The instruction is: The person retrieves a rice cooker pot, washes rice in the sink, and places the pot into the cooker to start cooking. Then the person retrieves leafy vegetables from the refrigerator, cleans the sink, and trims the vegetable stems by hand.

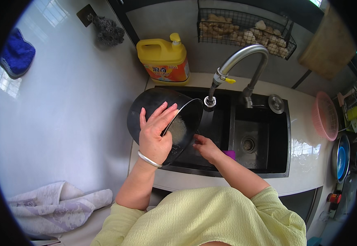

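A black inner cooking pot [138, 107] is tipped on its side over the left basin of the black double sink [284, 166], its mouth facing right. Inside it lies whitish rice [178, 130]. My left hand [157, 132] grips the pot's near rim, thumb inside and fingers spread along the outer wall. Just right of the pot's mouth, my right hand [207, 149] is held low with its fingers slightly bent; whether the fingertips touch the rim I cannot tell. A steel gooseneck faucet [263, 58] arches above, its spout end close to the pot's far rim.
A yellow detergent jug [163, 58] stands behind the sink at the left. Ginger and garlic fill a wire basket [246, 33] on the wall. Near the divider lies a purple cloth or sponge [229, 154]. A steel drain strainer [276, 103] and a pink plastic basket [324, 117] are at the right.
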The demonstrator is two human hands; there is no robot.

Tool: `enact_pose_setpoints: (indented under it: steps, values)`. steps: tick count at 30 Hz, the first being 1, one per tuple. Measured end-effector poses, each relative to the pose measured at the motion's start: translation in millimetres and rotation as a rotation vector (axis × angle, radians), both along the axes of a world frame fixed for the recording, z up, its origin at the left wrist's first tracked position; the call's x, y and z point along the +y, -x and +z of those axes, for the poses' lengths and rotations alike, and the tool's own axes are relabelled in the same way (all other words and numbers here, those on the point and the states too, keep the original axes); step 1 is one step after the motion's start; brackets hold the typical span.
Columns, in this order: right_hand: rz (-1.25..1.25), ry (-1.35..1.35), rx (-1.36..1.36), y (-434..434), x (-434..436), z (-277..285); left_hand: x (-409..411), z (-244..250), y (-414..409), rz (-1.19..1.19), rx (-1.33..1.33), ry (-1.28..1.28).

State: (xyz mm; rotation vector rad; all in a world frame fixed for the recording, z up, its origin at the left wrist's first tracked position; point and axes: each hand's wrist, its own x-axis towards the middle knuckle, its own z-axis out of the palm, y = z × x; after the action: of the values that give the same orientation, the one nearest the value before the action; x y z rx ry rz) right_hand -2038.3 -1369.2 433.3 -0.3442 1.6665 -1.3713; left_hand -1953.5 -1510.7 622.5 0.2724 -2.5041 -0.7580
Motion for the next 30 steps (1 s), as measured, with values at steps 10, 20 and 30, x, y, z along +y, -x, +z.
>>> enact_pose_setpoints:
  steps: [10,20,30]
  values:
    - [-0.278,0.077,-0.435,23,6,10,-48,-96,39,0.345,0.308,-1.003]
    - [-0.382,0.057,-0.372,76,2,-27,-23,-142,62,0.337,0.474,-1.147]
    - [-0.313,-0.157,-0.041,83,32,5,-17,-202,6,0.263,0.134,-0.93]
